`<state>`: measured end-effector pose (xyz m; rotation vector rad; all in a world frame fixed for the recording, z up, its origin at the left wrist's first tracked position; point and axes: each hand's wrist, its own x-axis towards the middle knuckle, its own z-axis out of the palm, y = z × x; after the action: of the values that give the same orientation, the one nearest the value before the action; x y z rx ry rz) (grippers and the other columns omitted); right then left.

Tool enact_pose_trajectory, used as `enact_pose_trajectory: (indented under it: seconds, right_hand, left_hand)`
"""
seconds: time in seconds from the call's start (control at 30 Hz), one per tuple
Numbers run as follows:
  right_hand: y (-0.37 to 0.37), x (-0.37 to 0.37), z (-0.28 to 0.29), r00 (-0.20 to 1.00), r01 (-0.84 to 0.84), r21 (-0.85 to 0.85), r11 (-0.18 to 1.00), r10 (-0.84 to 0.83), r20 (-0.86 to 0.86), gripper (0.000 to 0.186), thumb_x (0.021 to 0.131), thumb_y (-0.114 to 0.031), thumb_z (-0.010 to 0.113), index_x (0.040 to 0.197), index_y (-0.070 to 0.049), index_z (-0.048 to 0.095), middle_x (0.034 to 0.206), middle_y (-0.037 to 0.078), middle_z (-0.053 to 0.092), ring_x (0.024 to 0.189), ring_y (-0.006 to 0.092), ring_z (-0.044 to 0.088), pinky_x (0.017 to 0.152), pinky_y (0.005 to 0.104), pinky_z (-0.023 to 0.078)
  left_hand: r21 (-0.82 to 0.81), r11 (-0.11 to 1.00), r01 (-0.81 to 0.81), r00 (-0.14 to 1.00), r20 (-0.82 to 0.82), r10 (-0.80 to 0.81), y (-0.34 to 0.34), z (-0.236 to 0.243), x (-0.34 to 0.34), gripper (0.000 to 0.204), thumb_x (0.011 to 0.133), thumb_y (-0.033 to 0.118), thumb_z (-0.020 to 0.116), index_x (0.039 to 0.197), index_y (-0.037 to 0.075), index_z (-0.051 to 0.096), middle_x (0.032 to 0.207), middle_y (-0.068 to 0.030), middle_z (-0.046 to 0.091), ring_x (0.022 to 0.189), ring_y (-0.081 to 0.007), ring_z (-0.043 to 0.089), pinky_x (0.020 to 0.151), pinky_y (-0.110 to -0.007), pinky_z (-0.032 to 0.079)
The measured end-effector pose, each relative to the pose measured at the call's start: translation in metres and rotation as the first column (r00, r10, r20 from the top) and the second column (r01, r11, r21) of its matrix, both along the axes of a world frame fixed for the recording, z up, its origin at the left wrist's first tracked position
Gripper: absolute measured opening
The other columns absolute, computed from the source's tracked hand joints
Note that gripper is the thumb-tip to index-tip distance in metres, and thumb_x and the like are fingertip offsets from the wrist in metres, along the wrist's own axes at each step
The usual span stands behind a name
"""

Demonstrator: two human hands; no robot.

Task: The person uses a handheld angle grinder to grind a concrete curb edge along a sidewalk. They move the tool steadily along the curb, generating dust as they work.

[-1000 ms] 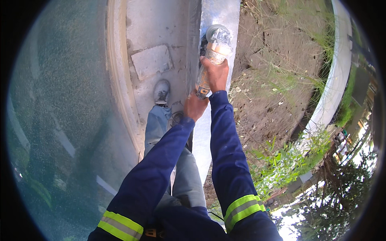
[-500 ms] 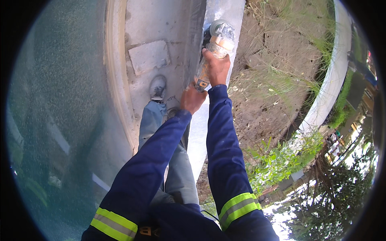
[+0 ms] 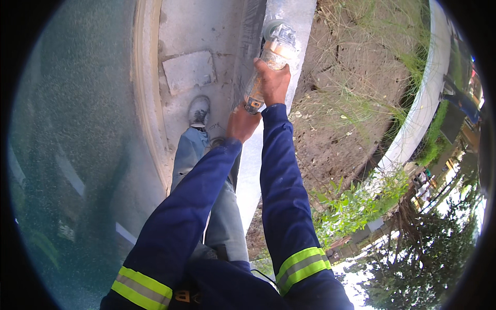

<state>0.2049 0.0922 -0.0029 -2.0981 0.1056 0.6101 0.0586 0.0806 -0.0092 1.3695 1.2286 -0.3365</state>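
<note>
Both hands hold a dusty orange and grey angle grinder (image 3: 279,49) over a pale concrete ledge (image 3: 298,20). My right hand (image 3: 274,80) wraps round the middle of its body. At its rear end, my left hand (image 3: 242,123) grips low on the housing, fingers partly hidden. The tool's metal head and round guard lie at the far end, at the ledge's left side. Whether the disc touches the concrete I cannot tell. My arms wear dark blue sleeves with yellow reflective bands.
Left of the ledge runs a dusty walkway with a loose pale slab (image 3: 189,72) and my shoe (image 3: 199,110). A large glass pane (image 3: 77,129) stands far left. To the right is a soil bed (image 3: 341,113) with grass and a curved white kerb (image 3: 413,124).
The grinder and both my hands sit slightly farther left and higher in the picture. The surroundings have also shifted a little to the left. Both hands keep their grip.
</note>
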Motion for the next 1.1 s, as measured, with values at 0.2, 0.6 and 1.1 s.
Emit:
enact_pose_trajectory:
  seconds: [0.2, 0.6, 1.1]
  right_hand:
    - [-0.019, 0.004, 0.001, 0.992, 0.123, 0.064, 0.99, -0.122, -0.027, 0.073, 0.077, -0.031, 0.089, 0.126, 0.014, 0.059, 0.111, 0.021, 0.072, 0.094, 0.0284, 0.072, 0.084, 0.041, 0.058]
    - [-0.045, -0.063, 0.009, 0.996, 0.033, -0.015, 0.999, -0.034, -0.08, 0.074, 0.077, -0.034, 0.091, 0.126, 0.012, 0.059, 0.112, 0.021, 0.073, 0.097, 0.0271, 0.071, 0.088, 0.0401, 0.057]
    - [-0.074, -0.033, 0.007, 0.997, 0.07, 0.044, 0.997, -0.07, 0.008, 0.076, 0.076, -0.033, 0.091, 0.126, 0.013, 0.058, 0.113, 0.021, 0.072, 0.097, 0.0278, 0.07, 0.088, 0.0392, 0.056]
  left_hand:
    - [0.03, 0.988, 0.15, 0.988, 0.027, -0.151, -0.006, 0.001, 0.002, 0.044, 0.084, 0.029, 0.074, 0.113, -0.005, 0.069, 0.104, -0.0315, 0.074, 0.102, -0.0497, 0.071, 0.09, -0.055, 0.057]
    - [0.052, 0.998, -0.031, 0.999, 0.03, 0.03, -0.054, 0.0, -0.063, 0.045, 0.083, 0.022, 0.076, 0.123, 0.001, 0.069, 0.106, -0.0268, 0.076, 0.105, -0.0473, 0.071, 0.09, -0.055, 0.057]
    - [0.081, 0.992, 0.1, 0.995, -0.008, -0.1, -0.075, 0.006, -0.033, 0.04, 0.084, 0.025, 0.07, 0.111, -0.004, 0.068, 0.1, -0.0323, 0.074, 0.1, -0.0504, 0.071, 0.088, -0.056, 0.057]
